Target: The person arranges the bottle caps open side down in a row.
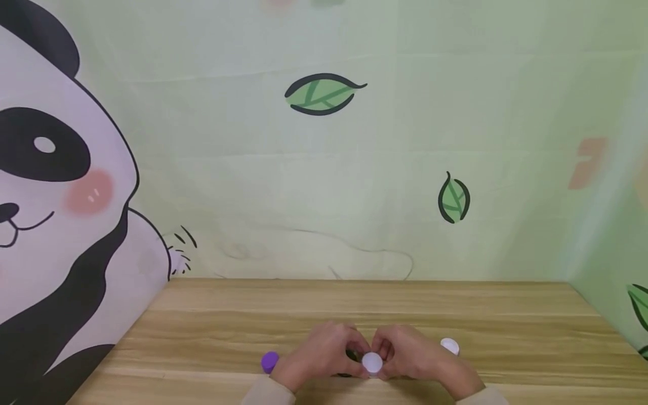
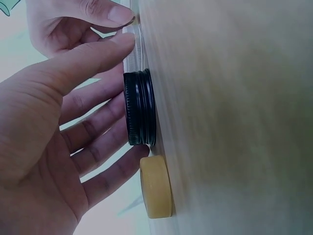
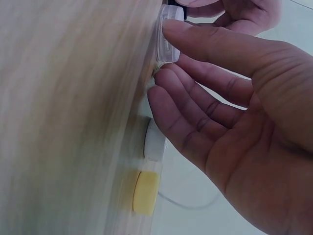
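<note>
Both hands meet at a small round clear jar with a white top (image 1: 372,363), low on the tabletop. My left hand (image 1: 329,350) pinches its left side, the thumb lying along its ribbed rim in the left wrist view. From the other side my right hand (image 1: 411,351) grips it with thumb and forefinger; its other fingers curve loosely behind. A black round jar (image 2: 141,108) with a ridged side stands beside the clear one, within the curve of the left fingers and mostly hidden by that hand in the head view.
A purple round container (image 1: 270,361) stands left of the left wrist, a white one (image 1: 449,346) beyond the right wrist. The wrist views show an amber round piece (image 2: 156,187) and a yellow one (image 3: 145,193). A printed cloth wall (image 1: 395,225) backs the wooden table (image 1: 228,315).
</note>
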Demonstrator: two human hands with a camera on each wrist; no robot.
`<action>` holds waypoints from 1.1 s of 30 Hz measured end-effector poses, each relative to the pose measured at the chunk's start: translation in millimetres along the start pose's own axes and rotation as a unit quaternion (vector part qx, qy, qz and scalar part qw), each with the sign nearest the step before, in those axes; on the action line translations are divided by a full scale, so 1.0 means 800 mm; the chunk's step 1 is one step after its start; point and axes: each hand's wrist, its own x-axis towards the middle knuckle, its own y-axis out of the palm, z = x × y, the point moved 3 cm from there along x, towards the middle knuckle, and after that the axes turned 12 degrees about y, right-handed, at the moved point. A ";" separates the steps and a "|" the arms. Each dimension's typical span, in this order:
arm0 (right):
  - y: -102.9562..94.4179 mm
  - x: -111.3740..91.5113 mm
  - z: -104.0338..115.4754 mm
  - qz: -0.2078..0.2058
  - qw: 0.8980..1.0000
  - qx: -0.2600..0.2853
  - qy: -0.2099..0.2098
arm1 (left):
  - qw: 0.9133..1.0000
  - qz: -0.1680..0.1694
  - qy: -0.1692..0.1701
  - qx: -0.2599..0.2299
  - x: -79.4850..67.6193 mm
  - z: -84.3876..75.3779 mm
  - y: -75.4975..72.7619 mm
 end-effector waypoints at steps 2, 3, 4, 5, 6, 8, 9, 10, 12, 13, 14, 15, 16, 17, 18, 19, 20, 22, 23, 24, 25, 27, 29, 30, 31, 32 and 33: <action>-0.002 -0.001 0.000 0.001 1.000 0.008 0.006 | 1.000 0.002 -0.001 -0.009 0.001 -0.001 -0.001; -0.003 -0.002 0.000 0.001 1.000 0.012 0.009 | 1.000 0.003 -0.002 -0.014 0.001 -0.001 -0.002; -0.005 -0.003 0.000 0.000 1.000 0.014 0.013 | 1.000 0.003 -0.005 -0.022 0.001 -0.001 -0.002; -0.007 -0.004 0.000 0.000 1.000 0.017 0.016 | 0.999 0.003 -0.010 -0.032 0.001 -0.001 -0.003; -0.009 -0.004 -0.001 -0.001 1.000 0.018 0.018 | 0.999 0.002 -0.015 -0.042 0.002 0.000 -0.003; -0.015 -0.005 -0.001 -0.009 1.000 0.014 0.016 | 0.998 -0.001 -0.026 -0.058 0.003 0.001 -0.003; -0.018 -0.006 -0.001 -0.014 1.000 0.010 0.014 | 0.997 -0.004 -0.033 -0.065 0.004 0.002 -0.003; -0.021 -0.006 -0.001 -0.021 1.000 0.005 0.012 | 0.997 -0.008 -0.038 -0.072 0.005 0.002 -0.003; -0.028 -0.006 -0.001 -0.035 0.999 -0.003 0.013 | 0.996 -0.015 -0.042 -0.070 0.009 0.003 -0.002; -0.031 -0.007 -0.001 -0.045 0.999 -0.007 0.013 | 0.997 -0.021 -0.042 -0.067 0.011 0.003 -0.002; -0.033 -0.008 -0.001 -0.055 0.998 -0.012 0.014 | 0.997 -0.024 -0.043 -0.067 0.013 0.003 -0.002; -0.036 -0.008 -0.002 -0.062 0.998 -0.012 0.017 | 0.996 -0.029 -0.043 -0.068 0.015 0.003 -0.001; -0.039 -0.009 -0.002 -0.070 0.997 -0.015 0.021 | 0.996 -0.033 -0.043 -0.067 0.018 0.002 -0.001; -0.041 -0.010 -0.003 -0.078 0.997 -0.017 0.023 | 0.996 -0.037 -0.043 -0.065 0.020 0.001 -0.001; -0.043 -0.011 -0.003 -0.085 0.996 -0.020 0.020 | 0.996 -0.041 -0.043 -0.067 0.022 -0.001 -0.001; -0.046 -0.012 -0.004 -0.091 0.995 -0.024 0.020 | 0.996 -0.044 -0.045 -0.068 0.025 -0.002 -0.001; -0.048 -0.012 -0.006 -0.095 0.995 -0.028 0.020 | 0.996 -0.046 -0.045 -0.069 0.026 -0.003 -0.001; -0.051 -0.012 -0.008 -0.101 0.994 -0.036 0.026 | 0.995 -0.050 -0.046 -0.066 0.030 -0.006 0.000; -0.052 -0.012 -0.009 -0.103 0.993 -0.040 0.028 | 0.996 -0.052 -0.046 -0.062 0.032 -0.007 0.001; -0.054 -0.012 -0.011 -0.103 0.993 -0.042 0.033 | 0.996 -0.053 -0.048 -0.059 0.033 -0.007 0.002; -0.055 -0.012 -0.012 -0.103 0.993 -0.044 0.039 | 0.996 -0.055 -0.048 -0.058 0.035 -0.007 0.003; -0.057 -0.013 -0.015 -0.101 0.993 -0.044 0.050 | 0.995 -0.057 -0.052 -0.057 0.039 -0.006 0.006; -0.060 -0.014 -0.019 -0.098 0.993 -0.046 0.055 | 0.995 -0.059 -0.055 -0.059 0.043 -0.005 0.010; -0.061 -0.014 -0.020 -0.097 0.993 -0.047 0.057 | 0.995 -0.060 -0.057 -0.063 0.045 -0.006 0.012; -0.062 -0.014 -0.021 -0.096 0.992 -0.048 0.059 | 0.994 -0.060 -0.058 -0.066 0.047 -0.006 0.013; -0.062 -0.015 -0.023 -0.095 0.992 -0.050 0.064 | 0.994 -0.060 -0.059 -0.066 0.048 -0.006 0.015; -0.063 -0.014 -0.024 -0.094 0.992 -0.052 0.068 | 0.994 -0.061 -0.060 -0.068 0.050 -0.006 0.017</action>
